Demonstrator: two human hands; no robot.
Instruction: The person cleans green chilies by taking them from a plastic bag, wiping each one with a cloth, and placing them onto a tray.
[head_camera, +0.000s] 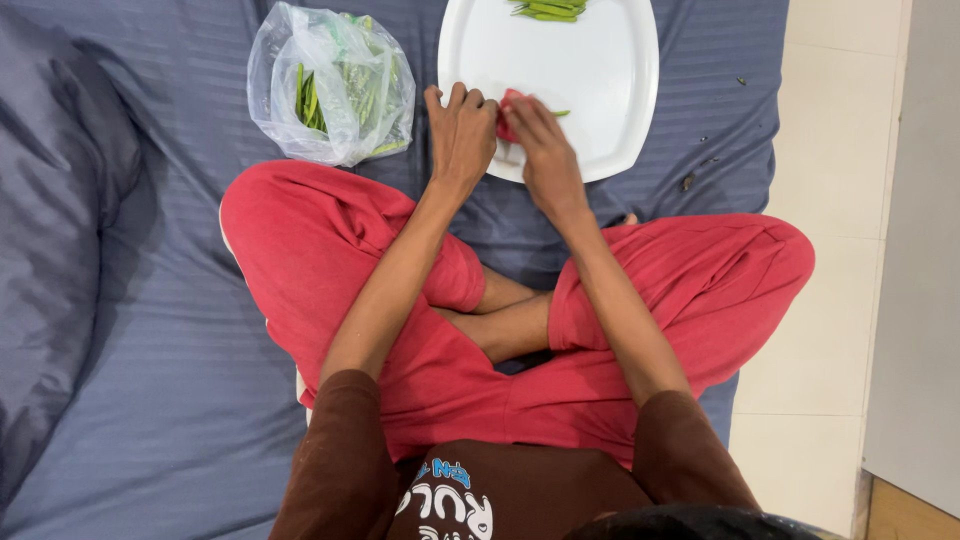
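A green bean (556, 113) pokes out past the fingers of the right hand over the near part of a white tray (600, 70), with a red thing (508, 112), perhaps a small cutter or peeler, though the fingers hide too much to tell, pinched between both hands. Going from the left, a grey-blue bed sheet (150, 350) covers the bed, and on it lies a clear plastic bag (330, 85) with more green beans inside, just beside the tray's left edge. Next comes the left hand (460, 130), fingers curled and closed on the red thing at the tray's near rim. The right hand (540, 150) touches it, fingers bent around the same red thing and the bean. At the tray's far edge rests a small pile of green beans (548, 9). Below, crossed legs in red trousers (330, 250) sit on the bed.
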